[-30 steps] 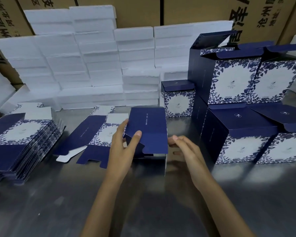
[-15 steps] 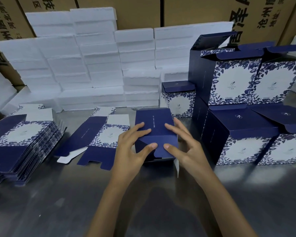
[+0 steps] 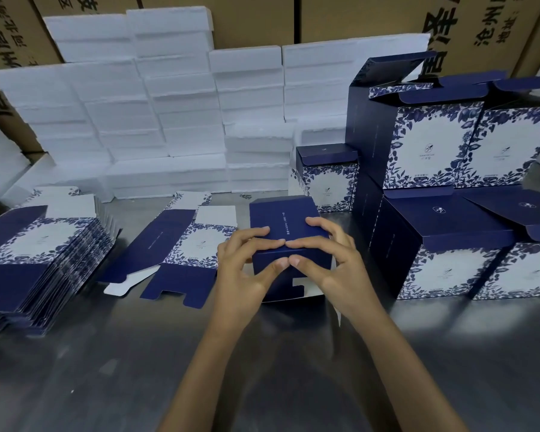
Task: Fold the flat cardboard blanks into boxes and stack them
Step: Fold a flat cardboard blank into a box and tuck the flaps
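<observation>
Far left, a stack of flat blanks lies on the steel bench; to its right lies a single flat blank. At centre, the left hand and right hand each keep a curled grip on the half-folded box, thumbs meeting on its near flap. Right, finished boxes stand stacked. Far behind, white foam blocks.

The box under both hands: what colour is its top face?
Solid dark navy with one thin line of pale text, box; head view, the only one.
</observation>
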A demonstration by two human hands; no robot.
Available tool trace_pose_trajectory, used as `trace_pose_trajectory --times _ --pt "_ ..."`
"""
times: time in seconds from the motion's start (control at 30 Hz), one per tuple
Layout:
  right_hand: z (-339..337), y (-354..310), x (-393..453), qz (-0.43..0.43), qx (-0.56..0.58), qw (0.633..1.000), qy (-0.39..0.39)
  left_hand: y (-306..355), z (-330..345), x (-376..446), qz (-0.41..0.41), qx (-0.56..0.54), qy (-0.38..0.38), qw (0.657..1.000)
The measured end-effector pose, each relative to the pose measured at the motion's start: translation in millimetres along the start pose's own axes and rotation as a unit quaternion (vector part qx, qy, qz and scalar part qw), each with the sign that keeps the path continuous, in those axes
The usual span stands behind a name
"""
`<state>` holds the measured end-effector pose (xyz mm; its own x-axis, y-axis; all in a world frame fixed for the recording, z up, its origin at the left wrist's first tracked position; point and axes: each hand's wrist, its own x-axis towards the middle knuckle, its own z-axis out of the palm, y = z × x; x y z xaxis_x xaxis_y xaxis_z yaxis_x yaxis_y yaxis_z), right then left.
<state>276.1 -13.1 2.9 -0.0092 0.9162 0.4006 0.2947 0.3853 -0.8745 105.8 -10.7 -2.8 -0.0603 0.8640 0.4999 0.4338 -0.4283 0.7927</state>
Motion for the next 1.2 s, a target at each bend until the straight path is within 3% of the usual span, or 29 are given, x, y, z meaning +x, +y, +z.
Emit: trace_pose_trajectory --times 0.2,0.37,0.57,0.73,0.8,0.87,0.97,1.1,1.2 --pt "4 2 4 0.002 0.007 0.999 0.039 7 8 -2 -0.004 -0.008 0.032 0.999" --pt "-9 2 4 0.002 0.029 1.0 -0.009 3 -4 -1 -0.009 -0.023 -0.006 1.0" --pt "-7 3 4 0.002 0.043 0.999 0.019 8 4 -4 -0.015 -0.037 0.025 0.999" --pt "-15 6 3 0.012 0.082 0.996 -0.018 0 -7 0 -0.018 -0.034 -0.021 0.999" --pt "-16 7 2 0.02 0.114 0.993 -0.006 1 -4 -2 0.019 0.009 -0.004 1.0" --pt "-15 8 2 0.02 0.115 0.993 -0.004 6 1 -6 0.105 0.097 0.017 0.99" --pt "-16 10 1 0.019 0.118 0.993 -0.021 9 7 -12 0.194 0.176 -0.017 0.965" --pt "-22 14 -2 0.063 0.172 0.982 -0.035 6 6 -15 0.173 0.25 -0.094 0.948" --pt "-27 22 -2 0.119 0.229 0.965 -0.05 2 10 -14 0.177 0.288 -0.084 0.937"
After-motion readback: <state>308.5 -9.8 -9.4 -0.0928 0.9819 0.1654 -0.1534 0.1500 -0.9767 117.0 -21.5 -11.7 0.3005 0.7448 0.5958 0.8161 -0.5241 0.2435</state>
